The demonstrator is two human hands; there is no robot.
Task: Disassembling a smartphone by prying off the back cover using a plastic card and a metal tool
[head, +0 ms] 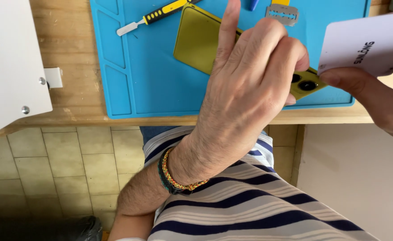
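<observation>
Item 1: your left hand [250, 80], fingers curled and pressed down on the olive-yellow, flat, glossy-backed smartphone [198, 38]; index finger stretched straight out over it. Grip closed on the phone, pinning it near its camera corner. A braided multicolour cord bracelet [174, 178] sits on the wrist.

Item 2: the smartphone, lying back-up and tilted on the blue silicone work mat [152, 85], its twin black camera lenses at the lower right corner, close to the mat's near edge.

Item 3: your right hand [379, 98], entering from the right. Thumb and fingers pinched together on a thin white rectangular plastic card [361, 44]; the card's lower left corner meets the phone's edge just beside the lenses.

Item 4: a yellow-and-black-handled metal pry tool [154, 16], lying at the mat's far side, just beside the phone's top corner.

Item 5: a small silver-grey flat metal blade plate [282, 14], on the mat beyond your left hand.

Item 6: the light wooden table [67, 49] carrying the mat; a white panel with screws [9, 62] at its left.

Item 7: your striped blue-and-white shirt [259, 201], below; beige floor tiles [62, 160] to the left.
</observation>
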